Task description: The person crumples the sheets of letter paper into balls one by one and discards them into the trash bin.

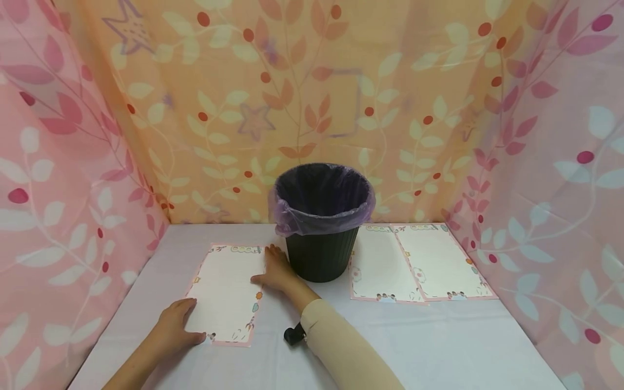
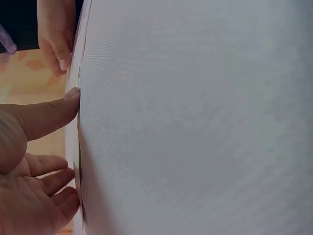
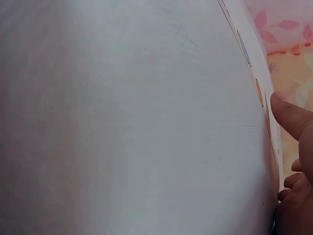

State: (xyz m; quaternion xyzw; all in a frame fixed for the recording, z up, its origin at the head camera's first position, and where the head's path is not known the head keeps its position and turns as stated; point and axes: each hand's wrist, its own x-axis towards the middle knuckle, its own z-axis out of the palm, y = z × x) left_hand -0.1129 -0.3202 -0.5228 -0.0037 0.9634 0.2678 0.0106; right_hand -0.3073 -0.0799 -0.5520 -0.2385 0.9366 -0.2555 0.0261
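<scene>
A sheet of white paper with a pink, sticker-like printed border lies flat on the left part of the table. At its lower left corner rests my left hand, thumb and fingers spread along the edge. My right hand touches the upper right edge, its thumb over the paper and fingers stretched forward. The left wrist view has the left hand low at the sheet's edge, thumb apart from the fingers. In the right wrist view, the right hand is partly cut off by the frame.
A black bin with a purple liner bag stands just right of the right hand. Two more bordered sheets, a left one and a right one, lie behind and right of it, edges meeting. Patterned curtains enclose the white table.
</scene>
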